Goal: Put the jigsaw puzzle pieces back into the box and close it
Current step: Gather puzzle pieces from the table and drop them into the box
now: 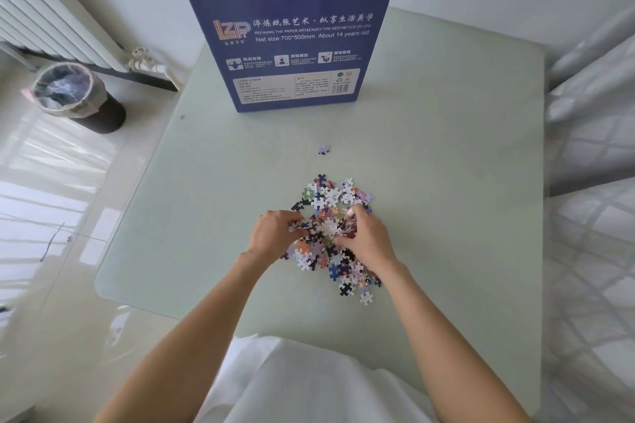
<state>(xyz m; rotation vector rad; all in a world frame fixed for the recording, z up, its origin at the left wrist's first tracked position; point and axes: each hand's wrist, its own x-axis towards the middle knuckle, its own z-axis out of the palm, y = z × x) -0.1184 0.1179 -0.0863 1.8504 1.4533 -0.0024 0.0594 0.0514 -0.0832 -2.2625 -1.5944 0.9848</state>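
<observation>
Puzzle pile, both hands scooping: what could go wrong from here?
1. The left hand and right hand squeeze loose pieces between them; some may spill on the way to the box.
2. The stray piece lies apart and may be missed.
3. The box stands upright and could tip if bumped.

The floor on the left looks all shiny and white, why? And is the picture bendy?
Head view: daylight glares off the glossy floor in bright stripes; the wide lens bows the table edges and tilts the blue box; the puzzle pile is sharp, the small box print soft.
</observation>
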